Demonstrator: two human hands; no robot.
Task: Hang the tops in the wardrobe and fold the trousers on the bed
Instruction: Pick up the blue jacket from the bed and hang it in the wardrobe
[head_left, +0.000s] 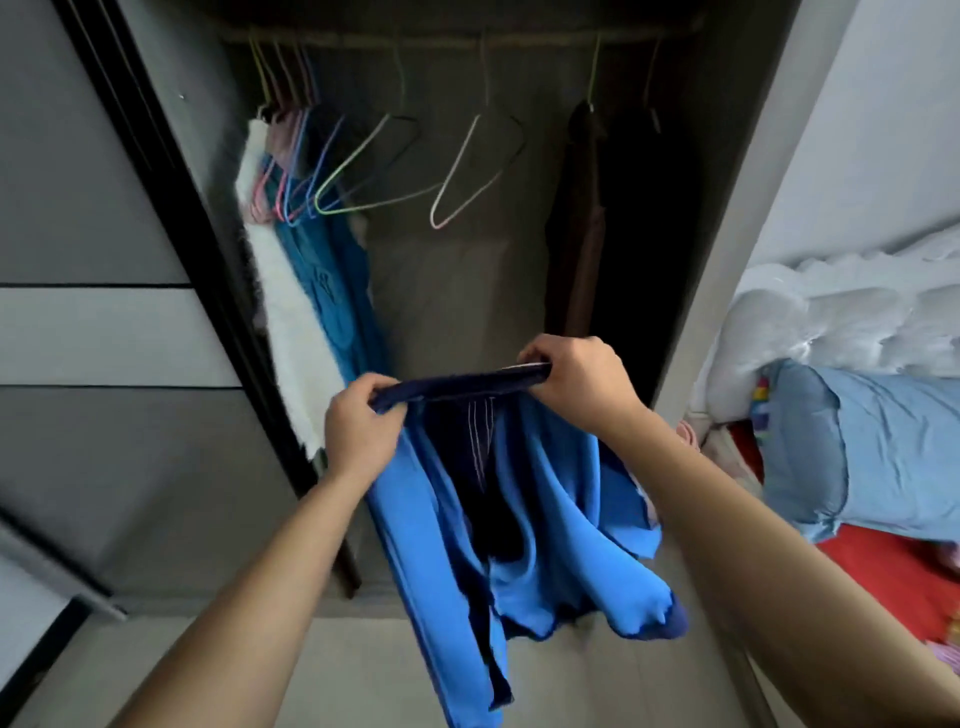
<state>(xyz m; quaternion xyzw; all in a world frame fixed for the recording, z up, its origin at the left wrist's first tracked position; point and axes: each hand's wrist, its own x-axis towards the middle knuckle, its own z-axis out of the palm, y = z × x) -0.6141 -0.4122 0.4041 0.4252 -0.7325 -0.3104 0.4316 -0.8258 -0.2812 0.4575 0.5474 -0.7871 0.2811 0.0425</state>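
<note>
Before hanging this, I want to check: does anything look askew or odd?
Only the empty green hanger and pink hanger hang tilted on the rail. The blue garment, gripped by the left hand and right hand, looks undamaged.

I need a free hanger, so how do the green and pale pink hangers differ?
The green hanger is lime-coloured and hangs left, by the crowded clothes; the pale pink hanger is whitish and hangs right, toward the dark clothes. Both are empty and tilted.

Two arms show, bare along their whole visible length, the left forearm (249, 597) and the right forearm (753, 545) alike. The left hand (358, 431) and right hand (579, 387) are bare too.
</note>
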